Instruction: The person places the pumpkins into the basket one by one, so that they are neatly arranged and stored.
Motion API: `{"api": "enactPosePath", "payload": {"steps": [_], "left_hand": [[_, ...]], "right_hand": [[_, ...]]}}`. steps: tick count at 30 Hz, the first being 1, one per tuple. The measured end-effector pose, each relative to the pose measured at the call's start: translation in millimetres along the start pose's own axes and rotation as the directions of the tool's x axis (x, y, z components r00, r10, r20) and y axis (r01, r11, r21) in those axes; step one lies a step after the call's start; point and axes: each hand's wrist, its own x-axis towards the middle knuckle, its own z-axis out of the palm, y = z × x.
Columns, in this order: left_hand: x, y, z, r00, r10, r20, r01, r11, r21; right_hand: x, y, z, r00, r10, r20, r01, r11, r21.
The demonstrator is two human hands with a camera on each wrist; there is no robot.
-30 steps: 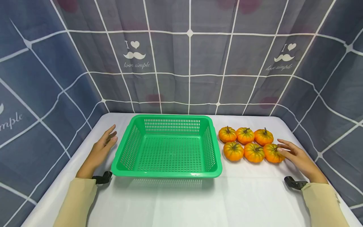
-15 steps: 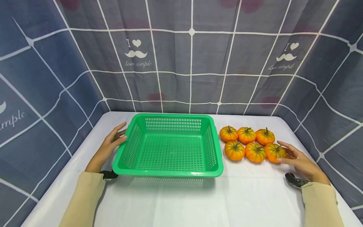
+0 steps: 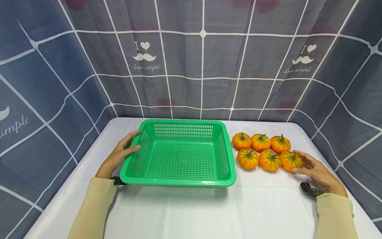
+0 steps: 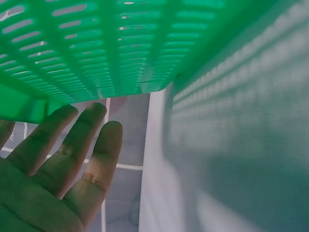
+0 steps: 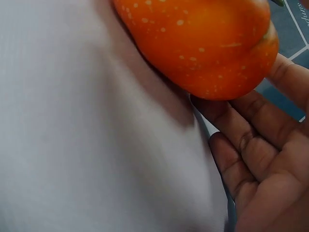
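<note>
At the left side of the green basket (image 3: 179,182), my left hand (image 3: 119,154) rests on the rim with fingers extended and the thumb reaching over it. In the left wrist view, the left hand's (image 4: 63,169) fingers lie close to the basket's slotted wall (image 4: 111,48). On the right, my right hand (image 3: 320,172) holds the front-right orange pumpkin (image 3: 290,161), thumb at its front and fingers round its far right side. The right wrist view has the right hand's (image 5: 265,150) fingers against the pumpkin (image 5: 207,48), which sits on the white cloth.
Several other small pumpkins stand in two rows between basket and right hand, among them a front-left one (image 3: 248,158) and a back-right one (image 3: 280,143). A white cloth (image 3: 191,212) covers the table. Grey-blue checked curtains (image 3: 185,66) enclose the back and sides.
My left hand has moved right, from beside the basket onto its left rim. My right hand has closed its thumb and fingers about the front-right pumpkin. The view has shifted slightly.
</note>
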Motion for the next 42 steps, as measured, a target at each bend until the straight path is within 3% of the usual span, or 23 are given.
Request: {"api": "enactPosePath", "payload": {"steps": [7, 17, 25, 32, 42], "left_hand": [[2.3, -4.8, 2.9, 1.000, -0.009, 0.011, 0.009, 0.999, -0.042], [3.7, -4.3, 4.4, 0.999, -0.020, 0.031, 0.020, 1.000, 0.014], [4.1, -4.1, 5.1, 0.999, -0.034, 0.034, 0.034, 0.999, -0.004], [4.3, -7.1, 6.0, 0.999, -0.031, 0.020, 0.031, 0.999, 0.013], [5.4, -9.2, 6.9, 0.999, -0.032, 0.010, 0.032, 0.999, 0.007]], "right_hand": [[1.9, 2, 0, 0.999, -0.041, -0.021, 0.041, 0.999, 0.025], [0.4, 2, -5, 0.996, -0.087, 0.005, 0.085, 0.988, 0.130], [0.9, -15, -7, 0.997, -0.070, 0.019, 0.070, 0.997, -0.014], [-1.6, -33, -9, 0.996, -0.093, -0.016, 0.088, 0.977, -0.196], [-1.3, -58, -5, 0.978, -0.197, -0.076, 0.180, 0.966, -0.184]]}}
